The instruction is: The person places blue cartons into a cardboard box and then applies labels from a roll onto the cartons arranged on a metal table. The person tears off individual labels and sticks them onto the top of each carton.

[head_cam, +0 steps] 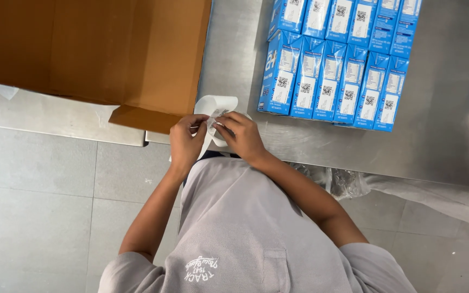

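Head view: a white label roll [216,104] is held at the steel table [446,108] edge.
Its strip is pinched by left hand [187,142] and right hand [241,137] fingers, beside blue cartons [332,81] and a cardboard box [99,49].

The table [234,54] is brushed metal, dull-shining and faintly scuffed, and on it the blue cartons [332,70] look like coated paperboard with a slight sheen, while the big box [93,49] is plain brown cardboard, matt and fibrous. The white label roll [215,106] under both hands is smooth paper (its liner a little glossier), and the crumpled clear plastic film [354,182] at the table edge glints. The person's grey shirt [245,228] is soft matt knit cloth, and the floor [44,206] is pale, smooth, low-gloss tile.
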